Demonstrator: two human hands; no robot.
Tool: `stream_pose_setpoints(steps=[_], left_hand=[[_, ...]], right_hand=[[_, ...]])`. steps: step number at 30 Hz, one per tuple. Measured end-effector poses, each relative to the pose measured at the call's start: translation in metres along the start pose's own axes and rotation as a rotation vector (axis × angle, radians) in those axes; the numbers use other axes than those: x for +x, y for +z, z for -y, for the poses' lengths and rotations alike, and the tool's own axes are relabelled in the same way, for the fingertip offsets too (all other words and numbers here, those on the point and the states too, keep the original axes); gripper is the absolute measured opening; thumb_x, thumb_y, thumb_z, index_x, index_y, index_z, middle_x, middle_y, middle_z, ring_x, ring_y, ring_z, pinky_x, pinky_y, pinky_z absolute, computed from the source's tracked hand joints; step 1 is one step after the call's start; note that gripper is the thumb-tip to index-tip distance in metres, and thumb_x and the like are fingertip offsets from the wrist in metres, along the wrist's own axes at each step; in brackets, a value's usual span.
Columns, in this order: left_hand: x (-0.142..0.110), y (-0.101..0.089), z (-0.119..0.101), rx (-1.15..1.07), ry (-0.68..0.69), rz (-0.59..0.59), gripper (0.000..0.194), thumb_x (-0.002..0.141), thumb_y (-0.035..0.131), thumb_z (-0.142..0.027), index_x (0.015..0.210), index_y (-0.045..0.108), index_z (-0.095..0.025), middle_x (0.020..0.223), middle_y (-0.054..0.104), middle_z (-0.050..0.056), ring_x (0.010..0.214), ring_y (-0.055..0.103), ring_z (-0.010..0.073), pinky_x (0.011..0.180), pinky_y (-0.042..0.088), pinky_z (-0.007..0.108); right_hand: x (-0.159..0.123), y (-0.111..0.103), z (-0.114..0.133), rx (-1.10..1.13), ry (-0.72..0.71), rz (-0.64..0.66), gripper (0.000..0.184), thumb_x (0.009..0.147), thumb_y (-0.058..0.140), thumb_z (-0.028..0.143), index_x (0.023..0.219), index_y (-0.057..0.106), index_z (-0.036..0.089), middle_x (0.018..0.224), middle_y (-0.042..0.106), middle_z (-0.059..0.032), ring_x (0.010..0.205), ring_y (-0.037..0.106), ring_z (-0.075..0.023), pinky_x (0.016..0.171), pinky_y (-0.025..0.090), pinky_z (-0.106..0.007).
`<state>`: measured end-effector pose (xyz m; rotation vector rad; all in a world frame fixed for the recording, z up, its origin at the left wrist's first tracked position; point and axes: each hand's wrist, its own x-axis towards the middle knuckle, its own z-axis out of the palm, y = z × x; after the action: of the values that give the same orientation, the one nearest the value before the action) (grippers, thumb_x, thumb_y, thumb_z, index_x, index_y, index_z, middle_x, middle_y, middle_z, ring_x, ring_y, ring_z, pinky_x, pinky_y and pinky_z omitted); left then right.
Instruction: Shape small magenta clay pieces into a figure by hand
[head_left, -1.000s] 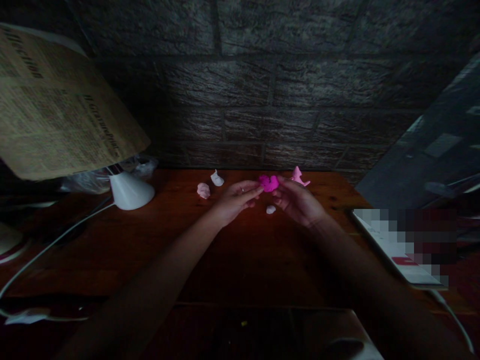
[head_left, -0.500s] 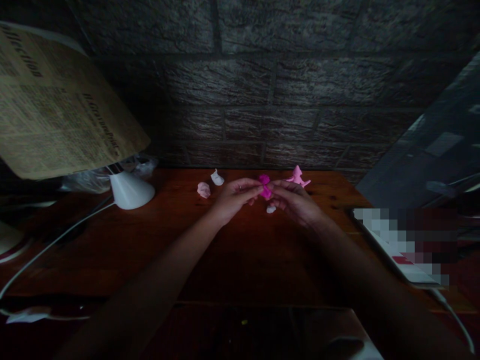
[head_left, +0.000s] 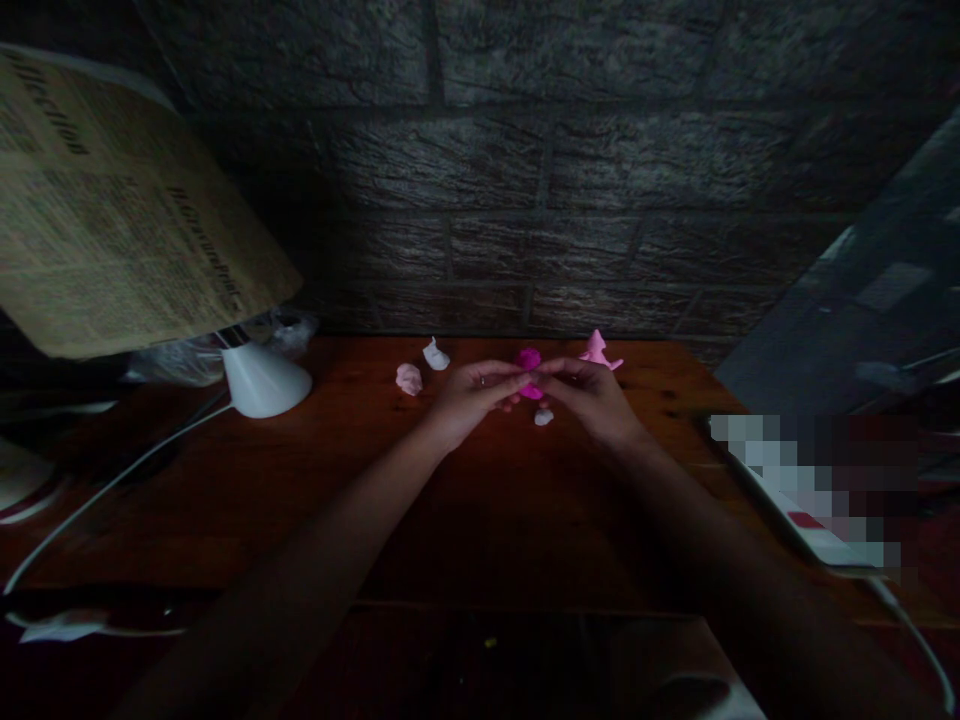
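Between my fingertips is a magenta lump of soft, clay-like material [head_left: 529,358], its middle covered by thumbs and fingers. My left hand [head_left: 476,395] pinches it from the left, and my right hand [head_left: 589,395] pinches it from the right. Just below the fingers lies a small white lump [head_left: 543,417] on the table. Behind my right hand a light pink pointed piece [head_left: 597,348] is partly hidden. Left of my left hand sit a pale pink lump [head_left: 409,379] and a white lump [head_left: 435,354] with a thin tip.
A lamp with a newsprint shade [head_left: 135,220] and white base [head_left: 266,382] stands on the wooden table [head_left: 480,510] at left, its cord trailing forward. On the right lies a partly pixelated flat device [head_left: 817,535] with a cable. A brick-patterned wall [head_left: 480,170] rises behind.
My right hand has shifted slightly, its thumb and fingers closing in nearer the left fingertips on the magenta lump. Other things stay where they were.
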<state>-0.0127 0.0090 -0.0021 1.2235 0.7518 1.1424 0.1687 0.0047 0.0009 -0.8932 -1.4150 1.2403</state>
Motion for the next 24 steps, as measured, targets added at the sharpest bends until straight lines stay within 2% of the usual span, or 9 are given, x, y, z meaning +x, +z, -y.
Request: stream_pose_setpoints(steps=[4,9,16,24], left_hand=[[0.0008,-0.0004,-0.0001,-0.045,-0.042,-0.069,0.031,0.063,0.089,-0.028,0.088,0.078,-0.016,0.083,0.075,0.005,0.068,0.062,0.0104,0.065,0.047,0.026],[0.0025,-0.0014,-0.0001,-0.095,-0.040,-0.155,0.027,0.063,0.088,-0.026,0.087,0.078,-0.017,0.078,0.073,0.003,0.067,0.060,0.0094,0.066,0.047,0.025],[-0.0001,-0.0016,0.0002,-0.059,-0.109,-0.067,0.022,0.069,0.084,-0.027,0.087,0.079,-0.016,0.081,0.073,0.005,0.071,0.061,0.0109,0.068,0.045,0.026],[0.0011,-0.0015,-0.0006,-0.094,-0.097,-0.122,0.022,0.067,0.085,-0.023,0.089,0.080,-0.019,0.083,0.073,0.004,0.069,0.059,0.0089,0.067,0.045,0.025]], right_hand=[[0.0010,0.0007,-0.0024,0.087,0.020,-0.021,0.023,0.074,0.083,0.041,0.088,0.077,0.023,0.085,0.075,-0.0031,0.069,0.066,-0.0144,0.063,0.056,-0.029],[0.0001,0.0014,-0.0014,0.142,0.067,0.033,0.032,0.072,0.086,0.034,0.100,0.075,0.024,0.100,0.077,-0.0049,0.086,0.071,-0.0172,0.071,0.058,-0.030],[-0.0002,-0.0018,-0.0026,0.078,0.055,0.064,0.038,0.073,0.085,0.036,0.107,0.074,0.023,0.097,0.077,-0.0058,0.076,0.069,-0.0165,0.063,0.057,-0.030],[0.0004,-0.0007,-0.0024,0.081,0.064,0.044,0.035,0.075,0.083,0.035,0.106,0.074,0.024,0.097,0.077,-0.0052,0.082,0.071,-0.0168,0.069,0.058,-0.031]])
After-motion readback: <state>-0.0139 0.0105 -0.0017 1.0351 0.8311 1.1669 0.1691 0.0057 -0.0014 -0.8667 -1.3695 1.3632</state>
